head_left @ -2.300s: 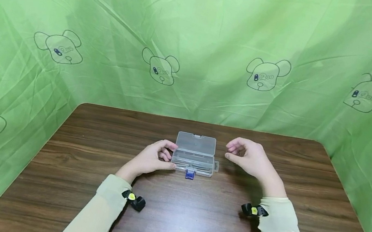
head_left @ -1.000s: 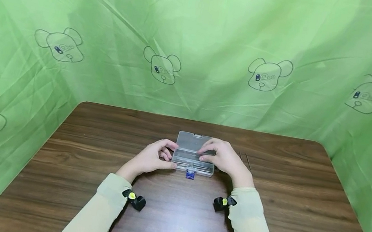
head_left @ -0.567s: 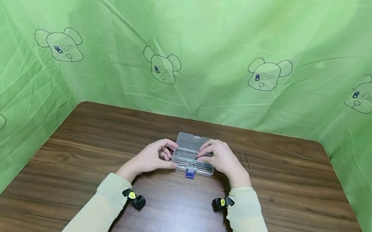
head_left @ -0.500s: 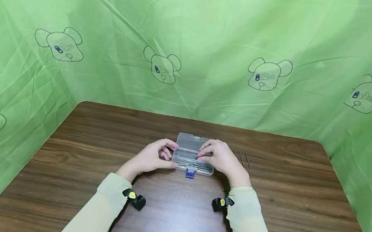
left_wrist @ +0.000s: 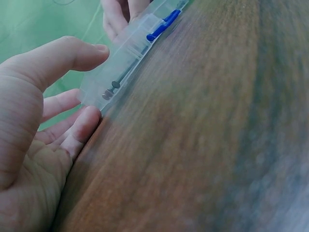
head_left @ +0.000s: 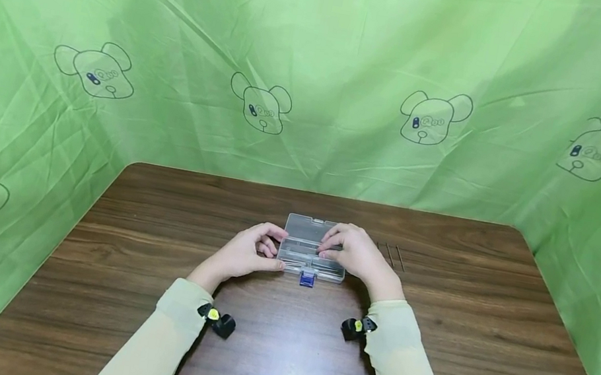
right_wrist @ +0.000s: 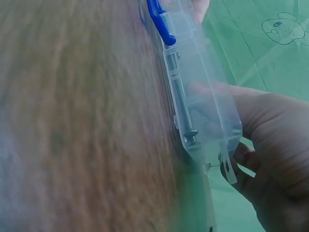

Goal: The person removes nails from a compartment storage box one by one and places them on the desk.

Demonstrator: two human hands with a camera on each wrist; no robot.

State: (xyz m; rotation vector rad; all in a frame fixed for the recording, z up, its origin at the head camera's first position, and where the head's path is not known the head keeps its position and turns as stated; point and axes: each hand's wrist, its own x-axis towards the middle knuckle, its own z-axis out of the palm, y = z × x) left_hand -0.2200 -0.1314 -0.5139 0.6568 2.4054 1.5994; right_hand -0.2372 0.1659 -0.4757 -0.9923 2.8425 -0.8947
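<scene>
Left hand (head_left: pixel 242 252) loosely grips clear box (head_left: pixel 298 249) of nails (right_wrist: pixel 180 99); right hand (head_left: pixel 358 254) dips in, hold unclear; loose nails (head_left: pixel 400 259) remain on table (head_left: pixel 488 355).

The head camera is looking forward and down from the near side of the clear box (head_left: pixel 298 247), standing well back and taking in the table (head_left: pixel 488 355) beneath it and green cloth (head_left: pixel 311 162) beyond it; the left wrist camera is peering low and close from the box's left, leaning steeply; the right wrist camera is mirroring this from the box's right; both close views are sharing the box's front and blue latch (left_wrist: pixel 164 26).
</scene>
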